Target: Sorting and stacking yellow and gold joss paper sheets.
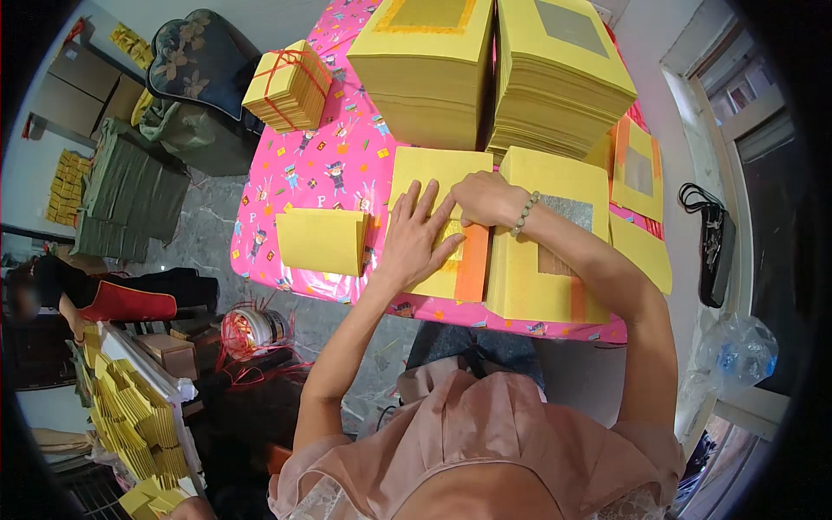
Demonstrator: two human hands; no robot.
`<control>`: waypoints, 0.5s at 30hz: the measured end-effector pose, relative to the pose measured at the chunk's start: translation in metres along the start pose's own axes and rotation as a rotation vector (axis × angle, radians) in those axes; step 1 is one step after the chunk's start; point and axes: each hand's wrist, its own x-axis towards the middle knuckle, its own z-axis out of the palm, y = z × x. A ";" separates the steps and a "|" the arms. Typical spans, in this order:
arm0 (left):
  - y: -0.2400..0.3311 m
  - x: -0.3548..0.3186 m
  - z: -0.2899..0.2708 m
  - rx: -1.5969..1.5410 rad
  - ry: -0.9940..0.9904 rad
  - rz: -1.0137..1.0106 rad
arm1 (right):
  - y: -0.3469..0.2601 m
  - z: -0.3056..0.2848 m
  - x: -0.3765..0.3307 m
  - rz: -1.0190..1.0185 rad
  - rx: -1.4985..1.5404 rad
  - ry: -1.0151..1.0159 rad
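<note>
In front of me a yellow paper sheet (446,165) lies on the table, partly folded over, with a gold patch and an orange strip (471,264) showing. My left hand (418,234) rests flat on it with the fingers spread. Curled fingers of my right hand (485,199) press on the sheet close to the left fingertips; a beaded bracelet circles that wrist. Beneath my right forearm is a pile of yellow sheets (520,277) with a silver patch. To the left of my left hand lies a folded yellow paper (319,243).
Two tall yellow paper stacks (420,95) stand at the back of the pink-covered table (260,221). A bundle tied with red string (286,87) sits at the far left. Beyond it stands a dark flowered chair (195,65). At the left another person (130,295) is beside folded yellow papers.
</note>
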 end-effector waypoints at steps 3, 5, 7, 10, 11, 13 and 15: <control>0.001 -0.001 0.000 -0.010 -0.011 -0.006 | 0.007 0.004 -0.002 -0.101 0.088 0.003; 0.001 -0.001 0.000 -0.018 -0.025 -0.010 | 0.012 0.012 0.000 -0.184 0.053 0.079; 0.000 -0.003 0.000 -0.010 -0.021 0.000 | 0.003 0.005 0.001 -0.121 0.068 0.016; -0.003 -0.005 -0.002 -0.024 -0.030 0.019 | -0.001 -0.003 -0.003 -0.082 0.041 -0.027; -0.005 -0.006 -0.003 -0.003 -0.043 0.007 | -0.001 -0.004 -0.003 -0.107 -0.001 -0.004; -0.009 -0.012 -0.007 0.014 -0.043 -0.003 | 0.000 -0.002 0.000 -0.097 0.000 -0.028; -0.013 -0.017 -0.012 0.039 -0.048 -0.007 | 0.001 -0.003 0.007 -0.055 0.023 -0.063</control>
